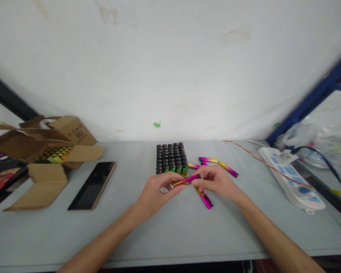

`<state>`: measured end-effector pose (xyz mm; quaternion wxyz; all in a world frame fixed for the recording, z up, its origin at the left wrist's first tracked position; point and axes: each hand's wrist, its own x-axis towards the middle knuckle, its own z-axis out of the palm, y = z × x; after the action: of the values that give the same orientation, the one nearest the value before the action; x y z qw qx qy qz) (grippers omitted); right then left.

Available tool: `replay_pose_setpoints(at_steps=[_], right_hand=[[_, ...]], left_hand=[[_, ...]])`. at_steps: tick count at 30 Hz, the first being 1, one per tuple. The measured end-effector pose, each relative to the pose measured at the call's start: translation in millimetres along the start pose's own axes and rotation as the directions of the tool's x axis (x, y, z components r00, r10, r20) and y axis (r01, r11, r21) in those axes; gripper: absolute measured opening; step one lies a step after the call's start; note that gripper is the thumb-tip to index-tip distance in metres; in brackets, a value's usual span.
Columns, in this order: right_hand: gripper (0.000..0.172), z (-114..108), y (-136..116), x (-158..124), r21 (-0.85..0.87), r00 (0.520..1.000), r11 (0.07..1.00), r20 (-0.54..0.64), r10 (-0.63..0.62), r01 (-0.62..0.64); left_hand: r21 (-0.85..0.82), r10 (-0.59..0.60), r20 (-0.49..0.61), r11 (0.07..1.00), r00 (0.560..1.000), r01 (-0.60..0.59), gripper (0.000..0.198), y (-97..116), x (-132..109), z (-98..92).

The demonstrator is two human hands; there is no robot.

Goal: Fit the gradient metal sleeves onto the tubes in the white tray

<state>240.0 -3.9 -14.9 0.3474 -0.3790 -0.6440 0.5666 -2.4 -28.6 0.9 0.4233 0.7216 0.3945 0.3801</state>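
Observation:
Between both hands is a slim, shiny purple-and-gold stick with a black end, held tilted above the table. My left hand pinches its gold end, while the fingers of my right hand close around the purple end near the black tip. Just behind my left hand stands a tight block of black-topped upright pieces, the front ones with green bodies. Several similar purple-and-gold pieces lie around my right hand, among them one piece below it and another piece behind it.
On the left, an open cardboard box contains many yellow-topped pieces. A dark phone lies beside its flap. At right is a white power strip with a red-and-yellow wire across it. Plastic bags sit beyond.

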Motion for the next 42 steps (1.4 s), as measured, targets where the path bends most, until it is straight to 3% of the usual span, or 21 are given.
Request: replay_pose_setpoints(at_steps=[6,9,14,18,22,28,33,42], right_hand=[[0.05,6.0,0.5,2.7,-0.178,0.994,0.982,-0.071,-0.078,0.064],[0.053,2.7,-1.4,1.5,-0.248,0.987,0.965,-0.106,-0.119,0.09],[0.055,-17.2,1.4,-1.0,-0.322,0.908,0.942,-0.362,-0.212,0.092],[0.053,-28.3,3.9,-4.0,-0.386,0.858,0.919,-0.444,-0.26,0.079],[0.054,-25.9,0.6,-5.7,-0.528,0.857,0.847,-0.403,-0.321,0.068],[0.056,-19.6,-1.0,-3.8,-0.669,0.861,0.741,-0.341,-0.378,0.06],[0.057,-21.0,1.0,-3.0,-0.703,0.865,0.71,-0.321,-0.384,0.054],[0.065,-24.4,-1.4,-5.0,-0.762,0.859,0.647,-0.319,-0.4,0.018]], left_hand=[[0.042,-0.098,0.197,0.995,0.975,0.092,0.027,-3.9,1.5,1.0],[-0.051,-0.12,0.299,0.989,0.947,0.141,0.028,-6.6,0.9,2.1],[-0.347,-0.125,0.29,0.91,0.949,0.226,0.029,-16.5,0.7,5.2],[-0.442,-0.106,0.297,0.866,0.949,0.235,0.031,-22.1,-0.1,5.7],[-0.526,-0.11,0.292,0.811,0.95,0.255,0.043,-26.0,-0.4,6.9],[-0.601,-0.344,0.22,0.689,0.913,0.405,0.047,-22.7,7.2,6.9],[-0.588,-0.372,0.269,0.667,0.888,0.457,0.062,-15.8,11.5,1.8],[-0.607,-0.462,0.323,0.568,0.826,0.556,0.042,-19.6,6.6,-1.0]])
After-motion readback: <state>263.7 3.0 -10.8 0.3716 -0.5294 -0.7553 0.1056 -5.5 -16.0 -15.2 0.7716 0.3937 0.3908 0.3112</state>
